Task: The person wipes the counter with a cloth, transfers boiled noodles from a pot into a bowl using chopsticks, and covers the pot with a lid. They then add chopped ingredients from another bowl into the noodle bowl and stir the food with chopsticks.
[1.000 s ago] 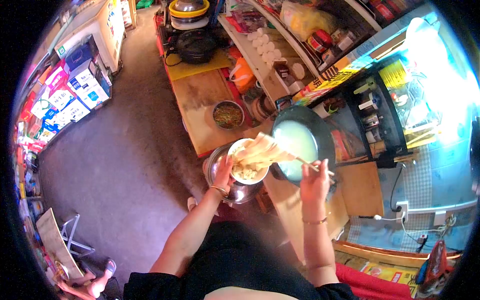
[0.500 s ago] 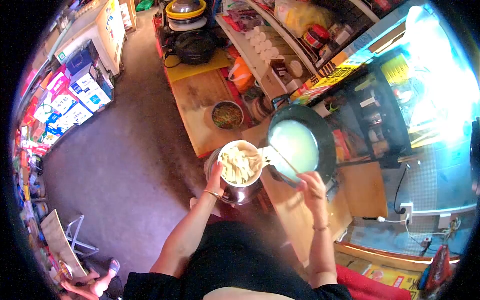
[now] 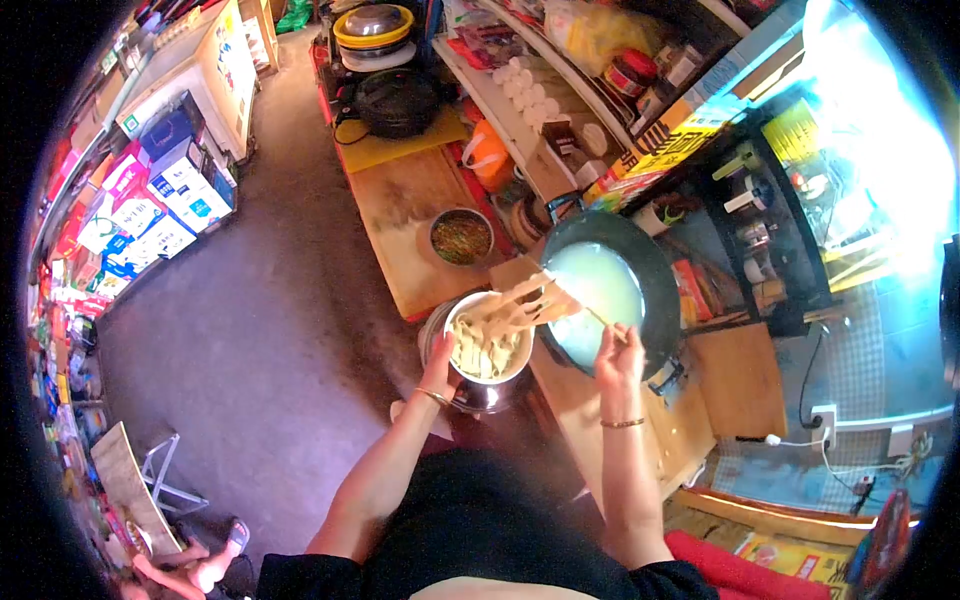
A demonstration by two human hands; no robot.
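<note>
1. Wooden board [image 3: 385,195]: largest item noted from where I stand; lies flat, small metal bowl [image 3: 432,240] of chopped reddish-green mix near its edge.
2. Dark wok [image 3: 660,290]: just beside the board, holding pale, cloudy liquid [image 3: 605,275].
3. Shiny metal vessel [image 3: 480,399]: beneath the white bowl [image 3: 490,380]; whether the two touch, I cannot tell.
4. White bowl: mouth up, near the wok, partly filled with broad, pale noodles [image 3: 485,355].
5. Left hand [image 3: 439,367]: closed on the side of the white bowl, thumb by the rim.
6. Right hand [image 3: 620,360]: fingers closed on chopsticks [image 3: 597,316], in front of the wok's near edge.
7. Noodles: a bunch spans from the white bowl toward the wok, caught at the chopsticks.
8. Chopsticks: thinnest item; slanted.
</note>
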